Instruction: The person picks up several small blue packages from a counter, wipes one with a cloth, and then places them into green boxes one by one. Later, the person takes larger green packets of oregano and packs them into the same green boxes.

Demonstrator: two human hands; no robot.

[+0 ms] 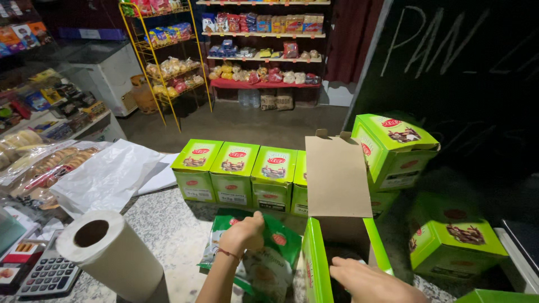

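The left hand (242,233) grips a green packet (264,259) at nine o'clock from the open green box (314,264), where the right hand (368,280) rests flat, unclenched.

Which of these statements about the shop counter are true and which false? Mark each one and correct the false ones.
1. The left hand grips a green and white packet. True.
2. The open green box has its flap shut. False: its brown flap stands upright.
3. A paper roll lies near a calculator. True.
4. The row of closed green boxes sits on the floor. False: they stand on the counter.
5. The right hand is at the open box. True.
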